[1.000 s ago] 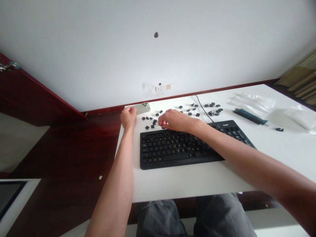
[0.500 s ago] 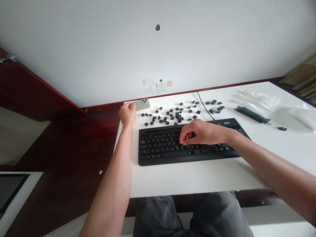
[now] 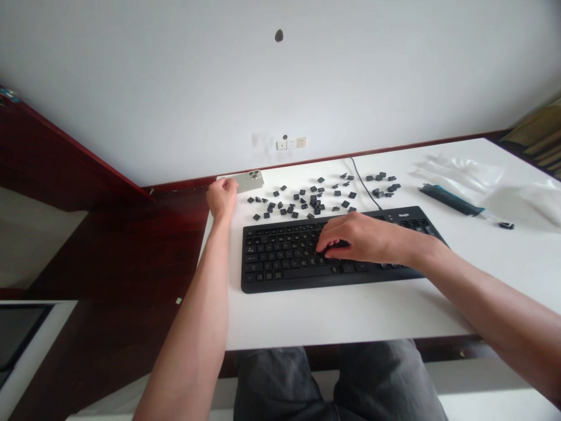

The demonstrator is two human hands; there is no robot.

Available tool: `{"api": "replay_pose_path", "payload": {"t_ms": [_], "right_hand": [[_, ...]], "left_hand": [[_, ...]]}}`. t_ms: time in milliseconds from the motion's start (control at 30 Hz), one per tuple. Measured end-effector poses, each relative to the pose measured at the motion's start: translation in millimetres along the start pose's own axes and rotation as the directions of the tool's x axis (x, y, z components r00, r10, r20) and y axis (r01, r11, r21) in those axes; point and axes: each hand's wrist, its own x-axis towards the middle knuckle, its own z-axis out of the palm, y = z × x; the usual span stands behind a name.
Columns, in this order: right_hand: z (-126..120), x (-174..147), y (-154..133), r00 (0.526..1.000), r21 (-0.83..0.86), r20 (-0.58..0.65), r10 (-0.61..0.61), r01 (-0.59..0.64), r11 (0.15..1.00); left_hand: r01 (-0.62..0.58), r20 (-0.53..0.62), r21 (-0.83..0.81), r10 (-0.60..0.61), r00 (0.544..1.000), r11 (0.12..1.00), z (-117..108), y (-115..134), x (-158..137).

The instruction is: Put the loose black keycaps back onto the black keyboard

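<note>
My right hand [image 3: 353, 237] rests low over the middle of a black keyboard [image 3: 284, 288]. Its fingers are bent, with thumb and fingertips close together among the keys; anything pinched between them is hidden. Some key places show exposed squares without caps, several at the lower left. My left hand [image 3: 221, 197] is loosely curled at the table's far left corner, against a silver phone [image 3: 252, 180] lying camera side up. What it holds, if anything, does not show. Loose black keycaps [image 3: 312, 202] lie scattered behind the keyboard, some upside down.
A cable [image 3: 363, 187] runs from the keyboard to the back edge of the white table [image 3: 350, 316]. Clear plastic bags [image 3: 468, 175] and a dark teal tool-like object [image 3: 453, 200] lie at the right. Wall sockets [image 3: 291, 143] sit behind the table.
The view has shifted slightly. My right hand stays over the keyboard's middle, its fingers a little lower and flatter. My left hand remains by the phone.
</note>
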Motion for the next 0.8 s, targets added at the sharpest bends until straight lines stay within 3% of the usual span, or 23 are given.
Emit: {"api": "replay_pose_path", "payload": {"t_ms": [333,600,800], "right_hand": [[3.6,0.8,-2.9,1.0,-0.042,-0.014,-0.021,0.021,0.999],[-23.7,-13.5,-3.6,0.978,-0.027,0.167,0.128,-0.125,0.992],[-17.7,-12.6,-6.2,0.968,-0.042,0.197,0.152,-0.147,0.988]], "left_hand": [[-0.01,-0.007,-0.009,0.01,1.0,1.0,-0.8,0.6,-0.4],[-0.019,-0.011,0.0,0.019,1.0,1.0,0.6,-0.2,0.5],[-0.017,-0.016,-0.01,0.017,1.0,1.0,0.7,-0.5,0.9]]}}
